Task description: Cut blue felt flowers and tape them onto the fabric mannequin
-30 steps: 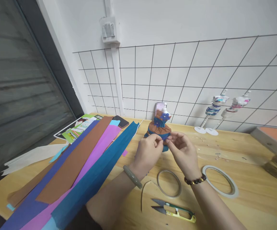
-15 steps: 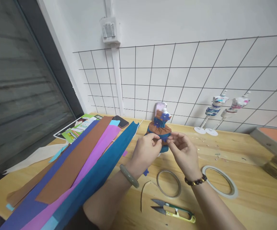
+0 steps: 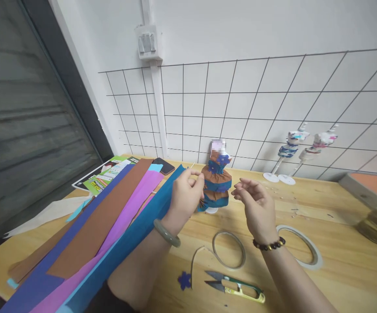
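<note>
A small figure (image 3: pixel 218 177) in a tiered, gathered brown and teal dress with blue flower trims stands upright on a white base. At the left edge of its dress is my left hand (image 3: pixel 186 191), fingers curled and thumb tip close to the forefinger. Whether those fingertips touch the dress, or hold anything, is hidden. My right hand (image 3: pixel 258 206) hovers just right of the dress, apart from it, with fingers loosely bent and nothing visible in them. A dark blue flower cutout (image 3: pixel 185 281) lies on the table below my left forearm.
Thread snips (image 3: pixel 236 287) and two tape rolls (image 3: pixel 229 250) lie in front. Long crepe paper strips (image 3: pixel 104 213) cover the left side, beside a phone (image 3: pixel 164 166). Two decorated sticks on white bases (image 3: pixel 271 177) stand at the back right, near an orange-topped box (image 3: pixel 375 191).
Both hands have drawn apart from the front of the dress, the left to the left and the right slightly right. More of the lower tiers and the whole flower cutout now show.
</note>
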Available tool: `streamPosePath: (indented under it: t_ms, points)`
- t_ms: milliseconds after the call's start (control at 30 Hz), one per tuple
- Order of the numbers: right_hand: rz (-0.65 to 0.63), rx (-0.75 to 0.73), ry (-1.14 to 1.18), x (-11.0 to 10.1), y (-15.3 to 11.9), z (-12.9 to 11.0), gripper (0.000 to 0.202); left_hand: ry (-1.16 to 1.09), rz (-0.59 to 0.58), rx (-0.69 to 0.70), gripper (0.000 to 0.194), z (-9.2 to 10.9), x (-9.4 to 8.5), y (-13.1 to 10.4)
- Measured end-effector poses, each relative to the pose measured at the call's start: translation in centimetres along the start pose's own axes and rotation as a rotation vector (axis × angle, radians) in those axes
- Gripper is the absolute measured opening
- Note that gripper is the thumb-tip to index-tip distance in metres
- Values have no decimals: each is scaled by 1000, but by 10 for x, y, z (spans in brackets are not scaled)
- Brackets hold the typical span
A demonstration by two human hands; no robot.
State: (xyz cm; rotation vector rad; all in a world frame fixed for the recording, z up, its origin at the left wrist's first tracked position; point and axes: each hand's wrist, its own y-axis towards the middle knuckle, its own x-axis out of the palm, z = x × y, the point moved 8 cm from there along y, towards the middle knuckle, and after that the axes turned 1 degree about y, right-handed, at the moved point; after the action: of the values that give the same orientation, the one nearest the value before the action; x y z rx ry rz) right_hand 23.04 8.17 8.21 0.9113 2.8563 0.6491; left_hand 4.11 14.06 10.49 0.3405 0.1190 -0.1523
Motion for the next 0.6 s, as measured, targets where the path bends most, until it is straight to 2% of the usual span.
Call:
streamPosePath:
  t_ms: [133,200,233,267,300,333,433,600]
  points:
    - [-19,-58,-70,2,-11,-16,15,-130,116,-40,23,-15,-21,16]
    - [-197,-73,-112,20,-31,-29,13,-174,152,-89,21,-26,-26,22]
    - [-390,-62,-141,37,-48,-33,12,-193,161,-122,20,-32,-28,24]
    - [-709,-65,-222,62,-74,-35,7,-212,168,-152,19,-37,-29,25]
    - [-973,-79,-311,78,-103,-34,4,-228,178,-175,19,-40,-30,26]
    - [-1113,-127,-392,86,-125,-35,5,-241,181,-188,18,-42,-31,27]
    - [-1215,-343,-597,97,-166,-33,15,-269,168,-189,19,-41,-33,28]
    - [-1141,-683,-859,111,-198,-24,12,-309,156,-171,20,-38,-36,28]
